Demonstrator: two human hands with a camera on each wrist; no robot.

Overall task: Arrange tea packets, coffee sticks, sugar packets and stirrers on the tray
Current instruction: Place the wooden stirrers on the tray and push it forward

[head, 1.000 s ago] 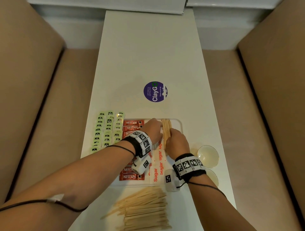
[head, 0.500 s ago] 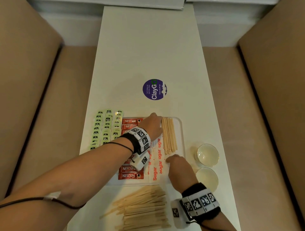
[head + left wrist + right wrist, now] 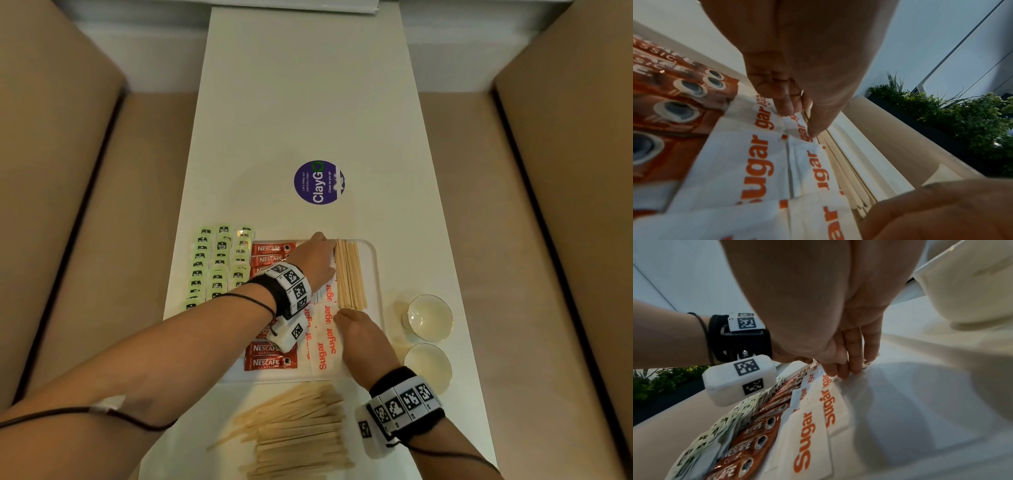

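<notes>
Risk first: the left hand (image 3: pixel 317 258) lies on the sugar packets (image 3: pixel 324 337) w/ its fingers straight and pressed together, tips against the left edge of the stirrers (image 3: pixel 350 274) on the tray (image 3: pixel 376 274). A push too far right would likely fan that neat row out or ride sticks up on the rim. The right hand (image 3: pixel 364 337) sits at the row's near end, fingers straight and close together, tips down on the tray by the sugar. It grips nothing as far as I can tell, tho the wrist view is blurred. Shoving from that end could skew the sticks, or drag a sugar packet out of its column. The overlapped packets look slippery, so either palm may shift them.

Tray holds: coffee sticks (image 3: pixel 270 356) in a left column, sugar in the middle, stirrers right. Tea packets (image 3: pixel 219 263) lie in rows on the counter (image 3: pixel 308 102), just left of the tray, not on it. A loose stirrer pile (image 3: pixel 294 435) waits on the counter nearer the person. Two saucers (image 3: pixel 428 317) right of the tray look empty.
</notes>
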